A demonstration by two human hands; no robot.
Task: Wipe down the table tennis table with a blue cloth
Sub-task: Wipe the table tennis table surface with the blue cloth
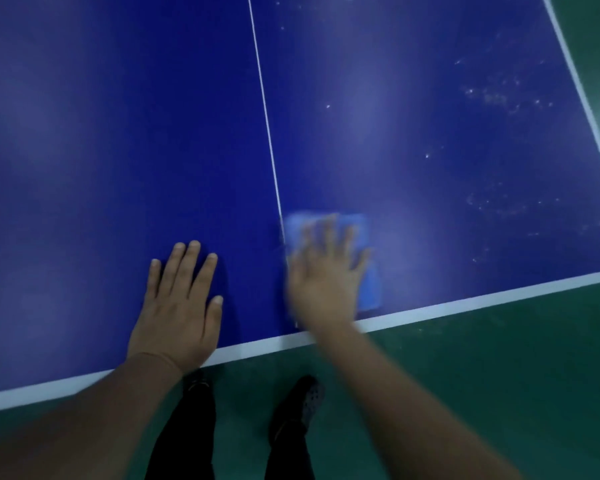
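While I wipe: my left hand point(179, 303), fingers straight, braces flat on the table tennis table point(118, 150); my right hand point(324, 275), blurred, fingers spread, presses the blue cloth point(369, 282). Next, white specks point(492, 95) at two o'clock; keep pressure even.

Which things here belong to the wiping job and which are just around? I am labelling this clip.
Part of the job:
- blue cloth, pressed flat under the right hand
- table tennis table, with whitish specks on its right half
- left hand, resting flat on the table

Just around:
- green floor
- dark shoes
- white centre line
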